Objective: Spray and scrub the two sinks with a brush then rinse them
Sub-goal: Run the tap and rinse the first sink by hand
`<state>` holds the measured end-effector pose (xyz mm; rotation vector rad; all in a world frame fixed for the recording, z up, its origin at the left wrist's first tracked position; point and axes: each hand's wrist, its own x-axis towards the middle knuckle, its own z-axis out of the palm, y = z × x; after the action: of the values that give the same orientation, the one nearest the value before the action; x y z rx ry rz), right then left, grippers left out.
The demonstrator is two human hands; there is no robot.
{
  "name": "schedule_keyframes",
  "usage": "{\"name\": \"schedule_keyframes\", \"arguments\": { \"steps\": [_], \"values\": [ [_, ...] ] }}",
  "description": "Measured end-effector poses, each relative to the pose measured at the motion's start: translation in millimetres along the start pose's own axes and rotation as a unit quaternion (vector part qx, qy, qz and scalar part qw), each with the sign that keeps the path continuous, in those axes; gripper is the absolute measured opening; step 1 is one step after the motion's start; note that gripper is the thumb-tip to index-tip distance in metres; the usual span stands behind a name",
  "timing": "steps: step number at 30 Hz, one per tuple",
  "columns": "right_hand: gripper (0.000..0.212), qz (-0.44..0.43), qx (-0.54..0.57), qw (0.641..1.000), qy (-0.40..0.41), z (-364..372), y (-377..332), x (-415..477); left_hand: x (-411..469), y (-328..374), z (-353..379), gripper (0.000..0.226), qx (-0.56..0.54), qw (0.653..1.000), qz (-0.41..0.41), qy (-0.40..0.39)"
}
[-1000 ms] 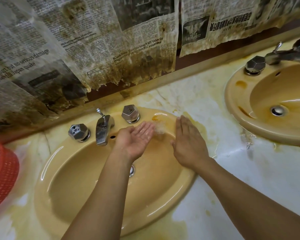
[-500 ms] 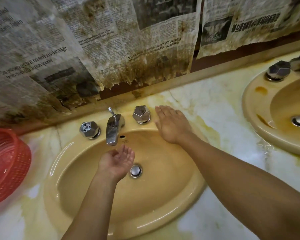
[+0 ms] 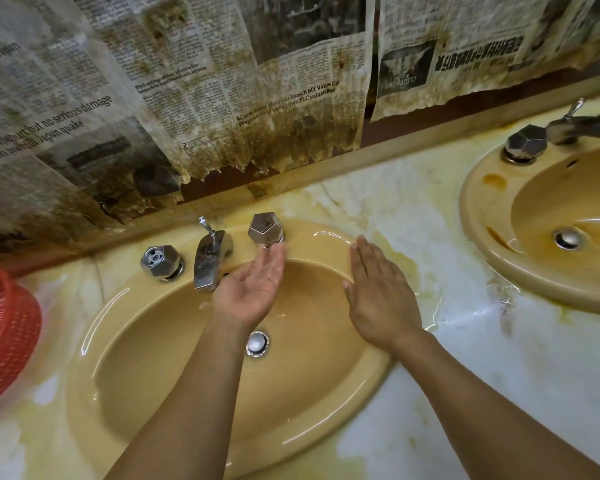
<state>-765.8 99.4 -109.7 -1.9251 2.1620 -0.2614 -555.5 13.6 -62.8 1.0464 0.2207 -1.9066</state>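
Note:
A wet yellow sink (image 3: 146, 344) lies below me, with a chrome spout (image 3: 208, 259) between two faceted chrome knobs (image 3: 160, 261) (image 3: 265, 228) and a drain plug (image 3: 257, 342). My left hand (image 3: 252, 287) is cupped palm up, just right of the spout, fingertips under the right knob, holding nothing. My right hand (image 3: 378, 294) lies flat, palm down, fingers straight, over the sink's right rim. A second yellow sink (image 3: 482, 237) with rust stains is at the right edge. No brush or spray bottle is in view.
A red plastic basket (image 3: 4, 327) stands at the left edge. Stained white marble counter (image 3: 499, 358) with water runs between the sinks. Stained newspaper (image 3: 222, 98) covers the wall behind.
My left hand rose from near the drain towards the right knob, still cupped. My right hand slid from beside that knob back along the sink's right rim.

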Motion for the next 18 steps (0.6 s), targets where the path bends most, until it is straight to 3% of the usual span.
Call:
{"name": "schedule_keyframes", "arguments": {
  "steps": [4,7,10,12,15,18],
  "values": [
    [0.072,0.006,-0.012,1.000,-0.002,1,-3,3,3,-14,2,0.044,-0.003,0.998,-0.008,-0.057],
    [0.074,0.017,-0.022,0.999,-0.040,-4,-15,16,0,-3,-25,0.043,-0.014,1.000,0.011,-0.026],
    [0.076,-0.064,-0.037,0.995,-0.066,-9,-38,63,-8,17,-58,0.042,-0.014,0.999,0.035,0.015],
    [0.093,-0.140,-0.069,0.983,-0.092,-14,-56,104,-16,25,-75,0.041,-0.012,0.999,0.036,0.023],
    [0.121,-0.184,-0.118,0.968,-0.124,-17,-70,138,-30,26,-97,0.039,0.069,0.997,0.025,0.034],
    [0.117,-0.174,-0.108,0.973,-0.105,-13,-71,128,-47,20,-123,0.038,0.202,0.975,0.045,0.082]
  ]
}}
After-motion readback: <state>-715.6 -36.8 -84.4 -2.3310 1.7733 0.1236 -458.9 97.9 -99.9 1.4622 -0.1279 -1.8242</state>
